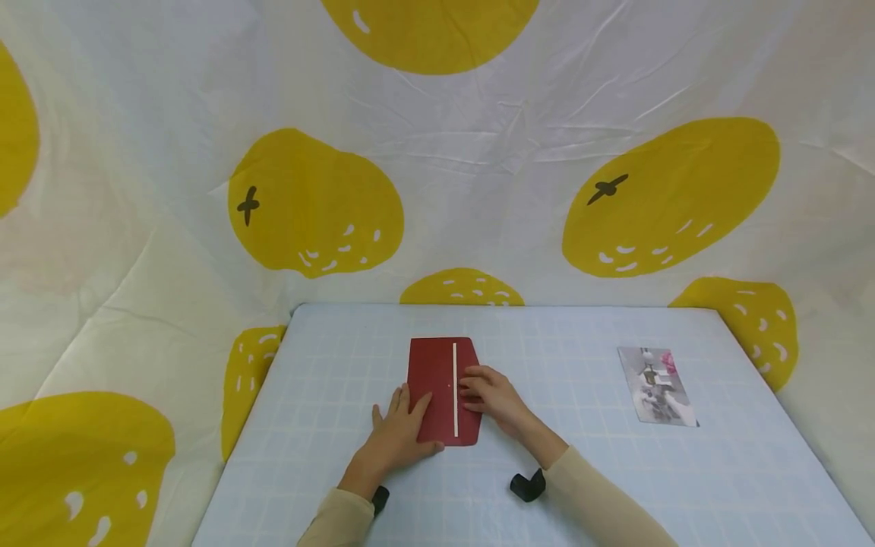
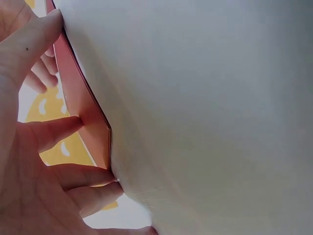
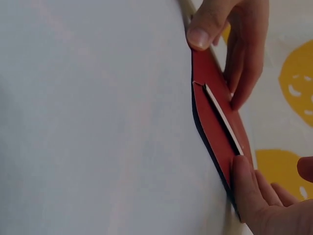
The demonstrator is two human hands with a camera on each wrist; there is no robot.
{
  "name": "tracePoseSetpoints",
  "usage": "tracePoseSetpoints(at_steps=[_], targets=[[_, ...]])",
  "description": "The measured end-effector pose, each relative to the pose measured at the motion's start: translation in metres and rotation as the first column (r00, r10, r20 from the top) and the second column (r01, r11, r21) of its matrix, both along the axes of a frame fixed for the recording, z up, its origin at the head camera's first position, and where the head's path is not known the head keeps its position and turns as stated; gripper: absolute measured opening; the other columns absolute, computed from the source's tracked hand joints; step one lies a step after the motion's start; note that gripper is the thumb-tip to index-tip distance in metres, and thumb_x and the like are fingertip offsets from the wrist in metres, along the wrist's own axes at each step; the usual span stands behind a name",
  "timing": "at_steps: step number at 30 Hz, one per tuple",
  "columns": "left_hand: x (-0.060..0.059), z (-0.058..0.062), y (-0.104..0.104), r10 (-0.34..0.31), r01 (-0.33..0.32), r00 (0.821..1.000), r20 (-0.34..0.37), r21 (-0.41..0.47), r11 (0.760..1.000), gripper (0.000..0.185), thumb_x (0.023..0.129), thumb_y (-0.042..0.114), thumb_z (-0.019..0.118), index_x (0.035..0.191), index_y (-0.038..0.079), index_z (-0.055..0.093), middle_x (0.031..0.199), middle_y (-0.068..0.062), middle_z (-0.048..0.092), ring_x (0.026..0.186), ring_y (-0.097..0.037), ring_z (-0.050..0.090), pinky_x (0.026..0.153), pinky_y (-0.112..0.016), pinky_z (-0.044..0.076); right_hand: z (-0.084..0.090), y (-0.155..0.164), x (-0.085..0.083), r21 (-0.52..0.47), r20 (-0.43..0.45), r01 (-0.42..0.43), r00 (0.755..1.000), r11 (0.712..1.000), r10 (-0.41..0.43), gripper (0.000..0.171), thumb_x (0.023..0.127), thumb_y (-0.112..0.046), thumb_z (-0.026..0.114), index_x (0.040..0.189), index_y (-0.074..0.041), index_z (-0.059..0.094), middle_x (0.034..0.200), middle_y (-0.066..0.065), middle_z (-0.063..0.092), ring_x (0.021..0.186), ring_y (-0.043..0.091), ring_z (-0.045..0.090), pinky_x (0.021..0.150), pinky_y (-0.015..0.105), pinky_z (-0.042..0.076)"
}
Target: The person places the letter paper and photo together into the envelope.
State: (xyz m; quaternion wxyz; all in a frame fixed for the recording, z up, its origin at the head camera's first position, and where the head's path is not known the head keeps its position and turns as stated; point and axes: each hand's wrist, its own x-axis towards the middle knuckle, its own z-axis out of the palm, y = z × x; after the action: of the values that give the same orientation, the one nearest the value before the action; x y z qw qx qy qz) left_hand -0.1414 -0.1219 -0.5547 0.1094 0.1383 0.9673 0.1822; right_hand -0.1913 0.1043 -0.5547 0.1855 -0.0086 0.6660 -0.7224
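A red envelope lies on the table with its flap side up, a narrow white strip running along the flap. My left hand rests on its lower left part, fingers spread and thumb at the near edge. From the right, my right hand touches the flap, fingertips close beside the strip. The right wrist view shows my right thumb on the red surface by the strip. In the left wrist view, left fingertips meet the envelope at its edge.
A picture card with grey tones and a pink flower lies farther right. Pale blue checked cloth covers the table. Behind hangs a white curtain with large yellow fruit shapes. A small black object shows by the right sleeve.
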Motion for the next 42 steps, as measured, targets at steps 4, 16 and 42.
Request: tracePoseSetpoints(at_steps=[4, 16, 42], targets=[[0.0, -0.001, 0.0, 0.011, -0.011, 1.0, 0.0, -0.006, 1.0, 0.094, 0.079, 0.056, 0.078, 0.154, 0.014, 0.039, 0.159, -0.027, 0.023, 0.146, -0.045, 0.017, 0.106, -0.076, 0.015, 0.002, 0.012, 0.001, 0.037, -0.018, 0.03, 0.999, 0.999, -0.03, 0.04, 0.104, -0.014, 0.054, 0.138, 0.006, 0.049, 0.124, 0.025, 0.06, 0.11, 0.036, 0.062, 0.087, 0.043, 0.056], [0.001, -0.004, -0.001, 0.003, -0.003, 1.0, -0.017, 0.007, 1.0, 0.094, 0.079, 0.055, 0.078, 0.154, 0.015, 0.038, 0.159, -0.026, 0.023, 0.146, -0.044, 0.018, 0.105, -0.076, 0.015, 0.008, 0.059, 0.004, 0.131, -0.065, 0.138, 0.989, 0.982, -0.13, 0.038, 0.103, -0.013, 0.056, 0.135, 0.007, 0.052, 0.122, 0.027, 0.062, 0.106, 0.035, 0.064, 0.086, 0.041, 0.056], [0.0, -0.003, -0.001, -0.006, 0.006, 1.0, -0.019, -0.001, 1.0, 0.094, 0.08, 0.057, 0.076, 0.155, 0.015, 0.037, 0.159, -0.027, 0.023, 0.146, -0.044, 0.017, 0.105, -0.077, 0.015, 0.018, 0.208, -0.005, 0.498, -0.382, 0.463, 0.876, 0.733, -0.294, 0.044, 0.104, -0.028, 0.054, 0.135, 0.004, 0.053, 0.124, 0.025, 0.061, 0.104, 0.026, 0.06, 0.076, 0.018, 0.051]])
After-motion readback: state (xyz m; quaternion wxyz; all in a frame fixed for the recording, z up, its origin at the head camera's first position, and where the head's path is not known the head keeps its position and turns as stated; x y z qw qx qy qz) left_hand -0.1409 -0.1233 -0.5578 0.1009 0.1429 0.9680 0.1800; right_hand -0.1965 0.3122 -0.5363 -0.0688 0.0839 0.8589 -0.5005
